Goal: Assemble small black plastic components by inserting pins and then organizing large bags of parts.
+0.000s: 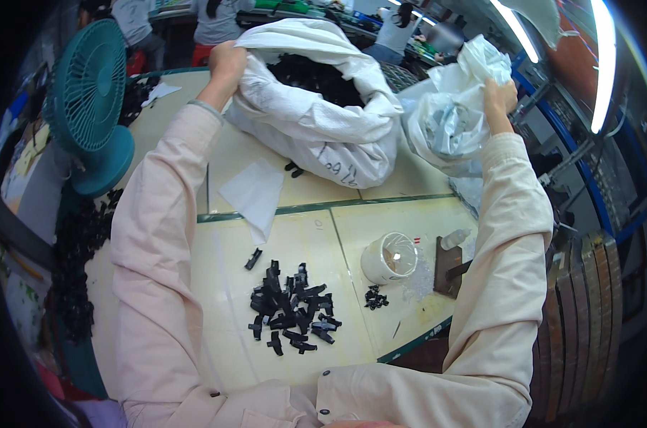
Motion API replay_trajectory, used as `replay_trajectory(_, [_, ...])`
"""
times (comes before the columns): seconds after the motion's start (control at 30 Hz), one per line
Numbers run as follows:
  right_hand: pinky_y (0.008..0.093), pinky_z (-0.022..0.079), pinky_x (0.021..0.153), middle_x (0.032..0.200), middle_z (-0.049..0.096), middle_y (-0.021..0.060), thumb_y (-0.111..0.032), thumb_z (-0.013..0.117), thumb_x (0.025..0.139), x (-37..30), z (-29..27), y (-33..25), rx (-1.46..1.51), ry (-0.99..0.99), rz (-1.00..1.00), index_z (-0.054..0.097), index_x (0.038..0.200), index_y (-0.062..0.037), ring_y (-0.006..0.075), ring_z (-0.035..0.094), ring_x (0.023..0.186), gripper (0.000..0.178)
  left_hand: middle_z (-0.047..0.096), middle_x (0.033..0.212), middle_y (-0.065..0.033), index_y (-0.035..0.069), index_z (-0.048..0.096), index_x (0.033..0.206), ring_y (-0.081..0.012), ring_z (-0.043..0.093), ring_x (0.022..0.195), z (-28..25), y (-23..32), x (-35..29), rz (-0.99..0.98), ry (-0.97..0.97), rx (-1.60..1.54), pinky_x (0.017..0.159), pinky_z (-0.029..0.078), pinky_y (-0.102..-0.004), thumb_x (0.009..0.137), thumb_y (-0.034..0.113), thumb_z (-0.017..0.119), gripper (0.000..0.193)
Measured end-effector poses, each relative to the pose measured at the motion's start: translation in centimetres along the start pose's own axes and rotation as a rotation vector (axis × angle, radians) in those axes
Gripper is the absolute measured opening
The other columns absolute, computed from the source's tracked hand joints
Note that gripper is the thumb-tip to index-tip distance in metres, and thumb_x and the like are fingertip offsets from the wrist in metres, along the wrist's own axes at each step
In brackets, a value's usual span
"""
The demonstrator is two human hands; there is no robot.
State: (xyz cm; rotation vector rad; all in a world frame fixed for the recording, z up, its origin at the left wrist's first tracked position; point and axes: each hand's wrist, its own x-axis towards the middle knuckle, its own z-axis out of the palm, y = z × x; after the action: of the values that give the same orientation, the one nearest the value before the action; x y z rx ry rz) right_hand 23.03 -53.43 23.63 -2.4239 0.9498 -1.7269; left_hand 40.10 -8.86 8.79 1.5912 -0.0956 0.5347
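Observation:
At the far side of the table, my left hand (228, 65) is closed on the left rim of a big white woven sack (316, 135). Its mouth gapes, and black parts (316, 77) lie inside. My right hand (501, 98) is wrapped round the gathered upper part of a translucent plastic bag (448, 125), just right of the sack. What the plastic bag contains is hard to make out. Between my forearms lies a loose pile of small black plastic parts (289, 305), with one part (253, 259) apart from it.
A white cup (379, 262) stands right of the pile, near tiny black pieces (375, 297), a small bottle (455, 238) and a dark metal fixture (447, 267). White paper (250, 191) lies before the sack. A green fan (89, 89) stands left. People sit beyond the table.

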Motion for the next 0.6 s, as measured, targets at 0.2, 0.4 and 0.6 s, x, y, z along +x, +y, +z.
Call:
replay_trajectory(0.2, [0.0467, 0.046, 0.083, 0.096, 0.062, 0.0249, -0.030, 0.064, 0.068, -6.7, 5.6, 4.5, -0.031, -0.115, 0.086, 0.056, 0.095, 0.0004, 0.0424, 0.059, 0.092, 0.041, 0.065, 0.096, -0.0116, -0.003, 0.060, 0.111, -0.0173, 0.061, 0.085, -1.2, 1.2, -3.6, -0.052, -0.269, 0.100, 0.075, 0.047, -0.0290, 0.081, 0.016, 0.061, 0.036])
replay_trajectory(0.4, [0.0437, 0.044, 0.088, 0.110, 0.058, 0.0249, -0.045, 0.068, 0.069, -6.7, 4.2, 3.6, -0.246, -0.395, 0.124, 0.045, 0.117, 0.0015, 0.0389, 0.057, 0.102, 0.070, 0.061, 0.106, -0.0126, -0.002, 0.057, 0.114, -0.0217, 0.060, 0.094, -3.0, 0.2, -5.6, -0.109, -0.551, -0.005, 0.083, 0.045, -0.0304, 0.078, 0.042, 0.066, 0.057])
replay_trajectory(0.6, [0.0431, 0.042, 0.091, 0.118, 0.049, 0.0279, -0.044, 0.074, 0.069, -9.8, -0.1, -5.4, -0.432, -0.050, -0.425, 0.030, 0.127, 0.0033, 0.0399, 0.051, 0.106, 0.086, 0.052, 0.119, -0.0180, -0.004, 0.047, 0.123, -0.0255, 0.049, 0.112, -3.9, 0.1, -7.9, -0.328, -0.486, -0.266, 0.093, 0.037, -0.0377, 0.075, 0.073, 0.044, 0.092])
